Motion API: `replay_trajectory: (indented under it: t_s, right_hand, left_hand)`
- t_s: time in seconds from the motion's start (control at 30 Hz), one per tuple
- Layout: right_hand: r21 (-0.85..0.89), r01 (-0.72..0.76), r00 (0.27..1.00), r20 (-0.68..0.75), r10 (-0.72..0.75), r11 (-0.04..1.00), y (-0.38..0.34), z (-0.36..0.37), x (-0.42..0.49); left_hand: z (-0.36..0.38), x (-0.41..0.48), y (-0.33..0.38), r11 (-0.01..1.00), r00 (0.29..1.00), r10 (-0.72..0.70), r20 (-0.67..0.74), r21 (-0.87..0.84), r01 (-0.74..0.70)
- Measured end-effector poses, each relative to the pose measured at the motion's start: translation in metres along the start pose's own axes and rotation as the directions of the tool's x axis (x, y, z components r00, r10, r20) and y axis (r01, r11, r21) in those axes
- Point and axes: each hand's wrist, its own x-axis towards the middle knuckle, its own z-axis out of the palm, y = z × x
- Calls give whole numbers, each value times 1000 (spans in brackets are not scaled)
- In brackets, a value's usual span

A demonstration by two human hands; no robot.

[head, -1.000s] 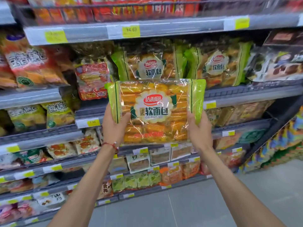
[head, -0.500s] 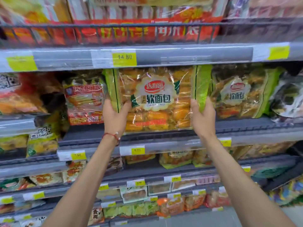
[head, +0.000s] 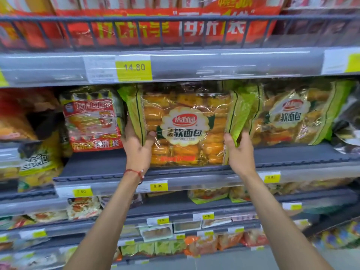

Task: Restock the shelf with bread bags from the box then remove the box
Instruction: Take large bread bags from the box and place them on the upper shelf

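Holding: the bread bag [head: 187, 125] stands upright between both hands, its bottom edge at or just above the front of the shelf [head: 109, 168]; whether it already rests there cannot be told.
Left hand: the left hand [head: 137, 147] wraps the bag's left green edge, thumb pressed on the front film, fingers hidden behind.
Right hand: the right hand [head: 240, 151] clamps the lower right edge the same way, thumb in front.
Risk, tipping: the bag is tall and soft, so if released near the front lip it may lean forward and slide off.
Risk, crushing: hard squeezing at the edges, or forcing it back, could flatten the rolls inside.
Risk, snagging: the bag's top sits just under the price rail [head: 214, 65] of the upper shelf, so lifting further could catch the crinkled film there.
Right neighbour: a matching green bag [head: 292, 115] stands just beside, seemingly touching the held bag's right flap; pushing sideways could knock it askew.
Left neighbour: a red bag [head: 91, 123] stands close by the left hand, leaving little room for the knuckles.
Open room: bare shelf shows in front of the red bag and along the front strip; depth behind the held bag is hidden.
Box: not in view.
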Motion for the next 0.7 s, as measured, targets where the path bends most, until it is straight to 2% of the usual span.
replay_trajectory:
  t_s: [0.13, 0.2, 0.3, 0.4, 0.57, 0.7]
  right_hand:
    - [32, -30, 999, 39, 29, 999, -11, -10, -10]
    - [9, -60, 998, -9, 60, 998, -10, -14, -22]
    - [-1, -20, 994, -104, 20, 1000, -4, -19, -45]
    - [9, 6, 993, -116, -5, 1000, -2, -24, -75]
    - [-17, -14, 994, -113, 12, 1000, 1, -26, -127]
    - [-19, -54, 992, -118, 51, 998, 5, -24, -180]
  left_hand:
    - [-4, -14, 5, 995, 996, -43, -78, 85, 49]
    - [-7, -31, 9, 995, 992, -62, -111, 69, 70]
    - [-15, -62, 15, 997, 978, -65, -197, 28, 72]
    - [-19, -93, 23, 996, 976, -69, -208, -75, 55]
    - [-22, -143, 28, 981, 995, -78, 58, -174, 87]
    - [-27, -172, 13, 977, 942, -82, 326, -159, 140]
